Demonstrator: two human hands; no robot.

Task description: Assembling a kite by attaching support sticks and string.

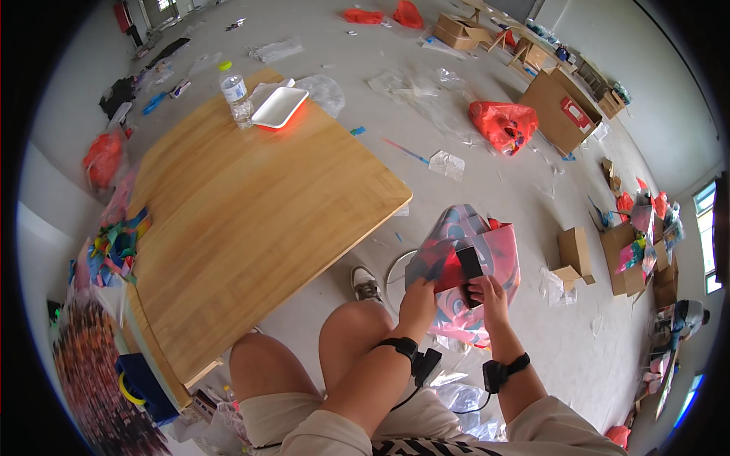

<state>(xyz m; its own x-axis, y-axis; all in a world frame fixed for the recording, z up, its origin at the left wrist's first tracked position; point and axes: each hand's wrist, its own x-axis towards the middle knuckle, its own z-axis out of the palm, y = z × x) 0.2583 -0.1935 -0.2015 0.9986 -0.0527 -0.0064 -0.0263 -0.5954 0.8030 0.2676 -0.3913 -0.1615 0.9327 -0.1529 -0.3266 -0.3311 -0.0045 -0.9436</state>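
Note:
A large pink and grey patterned bag stands on the floor to the right of my knees, its top gaping and red showing inside. My left hand grips the near left side of the bag's mouth, its fingertips partly hidden. Over the opening, my right hand has its thumb and fingers closed on a narrow black box-like object, held upright and tilted. Each wrist wears a black strap with a small device.
A wooden table fills the left side, bearing a water bottle and a white tray. Cardboard boxes and a red plastic bag lie on the littered floor. A dark blue bin hangs at the table's near end.

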